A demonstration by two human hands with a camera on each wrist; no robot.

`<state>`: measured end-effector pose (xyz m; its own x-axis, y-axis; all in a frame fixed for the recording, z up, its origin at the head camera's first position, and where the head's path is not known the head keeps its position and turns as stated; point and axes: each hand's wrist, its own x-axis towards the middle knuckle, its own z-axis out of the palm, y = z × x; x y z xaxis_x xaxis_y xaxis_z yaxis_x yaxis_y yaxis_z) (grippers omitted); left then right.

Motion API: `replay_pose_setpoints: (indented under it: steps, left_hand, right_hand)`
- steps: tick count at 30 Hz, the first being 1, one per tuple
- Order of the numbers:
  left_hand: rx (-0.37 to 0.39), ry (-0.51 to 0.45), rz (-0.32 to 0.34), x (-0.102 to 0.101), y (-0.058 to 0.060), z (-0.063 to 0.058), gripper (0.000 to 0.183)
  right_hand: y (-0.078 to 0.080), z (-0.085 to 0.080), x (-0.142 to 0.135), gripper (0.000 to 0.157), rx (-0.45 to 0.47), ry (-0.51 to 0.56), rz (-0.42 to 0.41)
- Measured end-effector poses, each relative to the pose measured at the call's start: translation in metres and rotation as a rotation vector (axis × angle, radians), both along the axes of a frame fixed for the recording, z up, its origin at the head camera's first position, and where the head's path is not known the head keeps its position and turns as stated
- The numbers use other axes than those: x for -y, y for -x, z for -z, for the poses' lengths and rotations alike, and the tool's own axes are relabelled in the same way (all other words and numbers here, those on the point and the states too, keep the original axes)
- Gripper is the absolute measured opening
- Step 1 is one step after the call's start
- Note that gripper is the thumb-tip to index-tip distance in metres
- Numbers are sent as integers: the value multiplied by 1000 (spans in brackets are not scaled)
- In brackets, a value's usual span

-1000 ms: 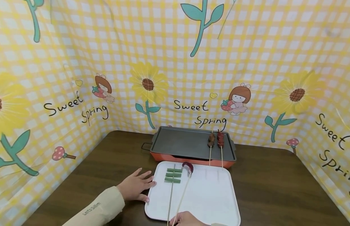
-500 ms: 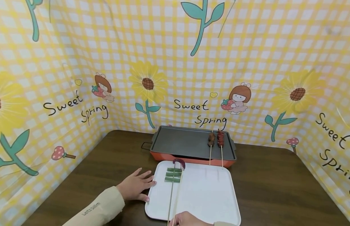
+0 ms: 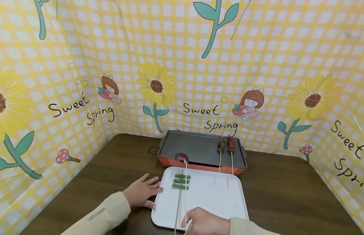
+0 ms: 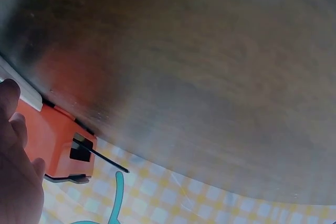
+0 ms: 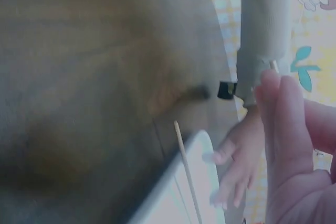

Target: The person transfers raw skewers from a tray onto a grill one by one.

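My right hand (image 3: 204,220) pinches the lower end of a thin wooden skewer (image 3: 186,195) above the white tray (image 3: 217,202). On the skewer's far tip is a curved dark purplish-red piece (image 3: 182,157), seen against the front edge of the griddle (image 3: 193,147); whether it touches cannot be told. The left hand (image 3: 142,192) has its fingers spread, with fingertips on the tray's left rim. A second skewer (image 3: 178,205) with green stalk pieces (image 3: 180,181) lies on the tray's left side. In the right wrist view the right hand's fingers (image 5: 289,129) are close up, a stick end poking above them.
Two meat skewers, one brown (image 3: 221,146) and one red (image 3: 231,145), lie on the griddle's right side, their sticks reaching over its front. The griddle has an orange base (image 3: 170,162) and a wire handle (image 3: 153,150). Around the brown table (image 3: 129,153) hangs a yellow checked cloth (image 3: 182,78).
My right hand has moved forward and slightly right. The skewer's curved piece has shifted from above the tray, left and away, to the griddle's front edge. The left hand has stayed put.
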<state>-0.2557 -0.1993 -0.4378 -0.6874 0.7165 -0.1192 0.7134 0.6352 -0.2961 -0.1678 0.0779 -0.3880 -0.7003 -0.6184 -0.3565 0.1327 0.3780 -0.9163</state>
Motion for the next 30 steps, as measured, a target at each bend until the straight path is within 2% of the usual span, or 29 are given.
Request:
replay_pose_setpoints:
  steps: [5, 9, 16, 22, 30]
  left_hand:
    - [-12, 5, 13, 0, 0, -2, 68]
    - [-4, 2, 14, 1, 2, -1, 69]
    - [24, -18, 5, 3, 3, 4, 71]
    - [-8, -8, 21, 3, 2, 5, 72]
    - [-2, 1, 12, 1, 1, 2, 71]
  right_hand:
    - [8, -6, -2, 19, 80, 17, 51]
    - [22, -9, -5, 21, 88, 3, 50]
    - [53, -15, -12, 20, 48, -75, 118]
    - [77, -22, -18, 19, -7, -144, 184]
    - [101, -31, -18, 21, -81, -90, 239]
